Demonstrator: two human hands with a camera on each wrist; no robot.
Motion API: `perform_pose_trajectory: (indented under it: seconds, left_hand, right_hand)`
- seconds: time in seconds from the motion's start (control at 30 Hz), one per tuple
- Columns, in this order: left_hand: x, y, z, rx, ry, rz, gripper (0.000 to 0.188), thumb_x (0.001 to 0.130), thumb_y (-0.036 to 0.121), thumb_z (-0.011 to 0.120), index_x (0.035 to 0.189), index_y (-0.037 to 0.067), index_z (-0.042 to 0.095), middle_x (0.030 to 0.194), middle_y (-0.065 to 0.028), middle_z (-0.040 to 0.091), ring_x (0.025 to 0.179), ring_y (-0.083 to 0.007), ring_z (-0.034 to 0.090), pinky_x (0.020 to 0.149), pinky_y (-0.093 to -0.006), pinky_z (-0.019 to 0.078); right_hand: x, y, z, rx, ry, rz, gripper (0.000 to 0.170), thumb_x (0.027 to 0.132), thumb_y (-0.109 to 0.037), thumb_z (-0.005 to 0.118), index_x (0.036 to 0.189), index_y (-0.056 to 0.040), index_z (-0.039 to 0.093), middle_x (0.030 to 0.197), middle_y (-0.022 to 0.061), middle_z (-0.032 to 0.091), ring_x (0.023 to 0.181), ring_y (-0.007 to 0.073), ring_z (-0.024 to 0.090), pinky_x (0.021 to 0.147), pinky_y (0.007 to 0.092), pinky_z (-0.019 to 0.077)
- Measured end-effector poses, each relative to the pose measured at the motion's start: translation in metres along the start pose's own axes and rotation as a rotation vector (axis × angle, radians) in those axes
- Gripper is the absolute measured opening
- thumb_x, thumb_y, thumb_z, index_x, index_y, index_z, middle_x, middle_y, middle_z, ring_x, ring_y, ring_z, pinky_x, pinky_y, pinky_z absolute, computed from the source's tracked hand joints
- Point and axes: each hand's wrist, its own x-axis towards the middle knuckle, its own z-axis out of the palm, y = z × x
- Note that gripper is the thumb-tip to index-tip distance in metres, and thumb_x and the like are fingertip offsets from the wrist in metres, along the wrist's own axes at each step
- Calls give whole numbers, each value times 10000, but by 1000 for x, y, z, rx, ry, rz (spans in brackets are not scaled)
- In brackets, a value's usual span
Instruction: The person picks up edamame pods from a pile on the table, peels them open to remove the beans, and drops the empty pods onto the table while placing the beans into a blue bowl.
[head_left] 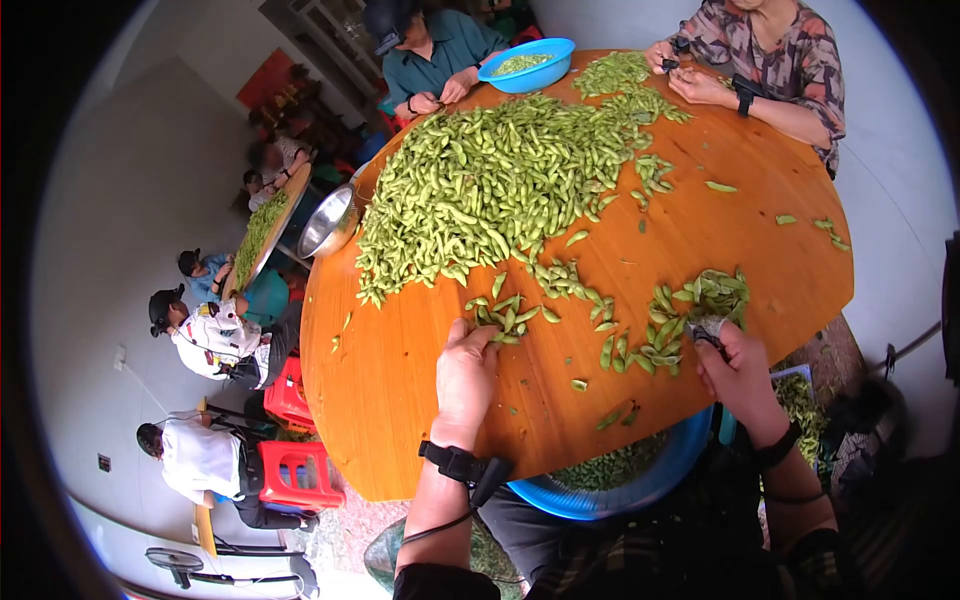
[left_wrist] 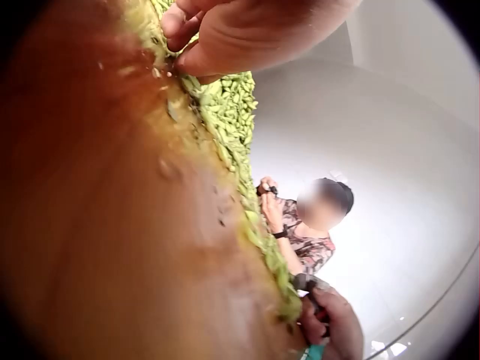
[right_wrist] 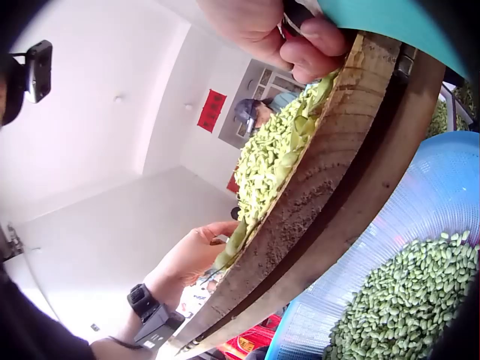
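Green soybean pods (head_left: 490, 190) make a big heap on the round wooden table (head_left: 400, 390). My left hand (head_left: 467, 370) reaches to a small group of pods (head_left: 510, 318) near the table's front. Its thumb and fingers stand apart at the pods in the left wrist view. At the right front, my right hand (head_left: 738, 375) grips a small tool (left_wrist: 306, 283) with a grey head and black and red parts; its exact kind I cannot tell. Pods (head_left: 712, 292) lie right beyond that hand. Something teal (right_wrist: 390, 19) shows below it.
Below the table's front edge is a blue basin (right_wrist: 420, 176) of shelled beans (right_wrist: 412, 292). Across the table sit two people, near a second blue basin (head_left: 540, 72). A metal bowl (head_left: 328, 222) is at the left edge. Red stools (head_left: 300, 478) stand further left.
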Motion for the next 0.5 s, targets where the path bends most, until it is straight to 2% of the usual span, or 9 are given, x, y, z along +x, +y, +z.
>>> perform_pose_trajectory:
  seconds: [0.1, 0.17, 0.2, 0.23, 0.3, 0.33, 0.4, 0.47, 0.5]
  left_hand:
    - [-5, 16, -7, 26, 91, 97, 264, 815, 11, 678, 1078, 18, 656, 901, -174, 617, 745, -311, 636, 669, -361, 518]
    - [-22, 45, -13, -164, -44, -146, 220, 849, 91, 687, 1044, -3, 651, 908, -206, 649, 678, -304, 656, 616, -371, 523]
    - [-31, 58, -11, -317, -64, -189, 237, 864, 96, 700, 1071, -7, 648, 818, -150, 673, 602, -187, 637, 561, -298, 509]
    - [-38, 71, -8, -322, -82, -182, 237, 864, 96, 700, 1071, -7, 648, 818, -150, 673, 602, -187, 637, 561, -298, 509]
    - [-53, 93, -3, -763, -149, -375, 284, 870, 51, 688, 1146, 1, 642, 819, -86, 660, 627, -98, 621, 555, -236, 503]
    - [-59, 97, -1, -757, -176, -327, 352, 880, 14, 663, 1229, 13, 617, 830, -48, 637, 640, -69, 615, 567, -203, 508]
    - [-64, 111, -3, -708, -194, -272, 380, 885, 5, 655, 1261, 15, 599, 812, -26, 620, 646, -54, 595, 581, -197, 507]
    - [-70, 115, -1, -660, -201, -220, 409, 889, -5, 646, 1292, 18, 581, 794, -4, 604, 652, -39, 576, 595, -191, 507]
    - [-73, 113, 2, -585, -185, -155, 415, 885, -13, 646, 1294, 23, 582, 816, -13, 621, 668, -43, 580, 613, -200, 513]
  right_hand:
    - [-2, -5, 2, -52, -49, -76, 169, 939, -62, 530, 1085, -30, 609, 667, -6, 557, 533, 48, 507, 477, 230, 397]
    - [-10, -17, 13, -66, -142, -135, 272, 916, -37, 528, 1175, -39, 612, 688, 1, 585, 543, 58, 524, 513, 236, 438]
    - [-14, -23, 20, -39, -226, -123, 278, 921, -42, 527, 1186, -37, 608, 696, 4, 592, 541, 56, 523, 512, 232, 437]
    - [-17, -27, 27, -10, -307, -112, 283, 926, -47, 527, 1198, -35, 605, 704, 8, 598, 539, 55, 521, 511, 228, 436]
    - [-21, -33, 42, 111, -430, -54, 303, 937, -59, 529, 1233, -38, 594, 706, 15, 603, 532, 54, 524, 507, 216, 434]
    - [-22, -35, 48, 112, -463, -34, 203, 954, -86, 528, 1122, -8, 610, 699, 17, 599, 521, 52, 519, 485, 213, 418]
    - [-24, -32, 52, 146, -484, 1, 147, 960, -100, 526, 1041, -3, 599, 693, 15, 594, 514, 50, 513, 471, 218, 408]
    - [-28, -33, 55, 240, -520, 44, 173, 969, -124, 520, 843, -7, 542, 675, 9, 576, 499, 47, 501, 444, 226, 385]
    - [-31, -33, 54, 237, -521, 48, 173, 969, -124, 520, 843, -7, 542, 675, 9, 576, 499, 47, 501, 444, 226, 385]
